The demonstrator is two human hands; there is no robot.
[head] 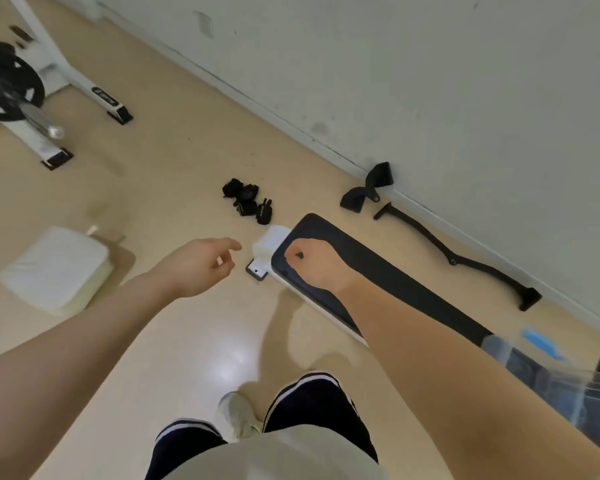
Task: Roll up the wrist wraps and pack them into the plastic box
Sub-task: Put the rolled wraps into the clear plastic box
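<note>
On beige floor (194, 161), perhaps wrist wraps (248, 200)

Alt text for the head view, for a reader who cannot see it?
Standing over a tan floor, a person reaches both hands, left loosely open, right fisted, toward black wrist wraps piled beyond a padded bench. A clear plastic box sits at the right edge.
</note>
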